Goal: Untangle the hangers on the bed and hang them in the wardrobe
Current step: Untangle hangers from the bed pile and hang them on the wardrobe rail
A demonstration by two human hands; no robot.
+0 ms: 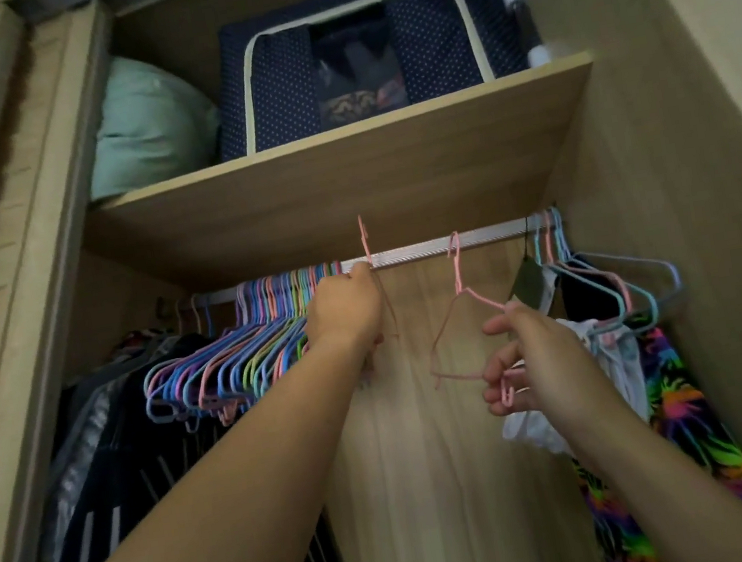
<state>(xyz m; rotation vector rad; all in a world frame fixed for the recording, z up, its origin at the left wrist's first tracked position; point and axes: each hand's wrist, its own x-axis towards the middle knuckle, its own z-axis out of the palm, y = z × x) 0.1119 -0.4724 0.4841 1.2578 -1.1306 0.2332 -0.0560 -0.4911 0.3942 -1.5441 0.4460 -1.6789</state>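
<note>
Inside the wardrobe (pixel 682 186), the left hand (pixel 344 311) gripped one pink hanger (pixel 366 245) at the rail (pixel 408 253); the right hand (pixel 529 353) pinched another hanger (pixel 456 268).

This is a home bedroom closet, seen from inside an open wooden wardrobe (pixel 699 232). A metal rail (pixel 422 249) runs across the middle of the frame, crowded at left with pastel hangers (pixel 226 355) and dark clothes (pixel 112 463) below them. On the shelf (pixel 343 174) above sit a navy dotted fabric storage box (pixel 364 55) and a pale green pillow (pixel 148 126), upper left.
</note>
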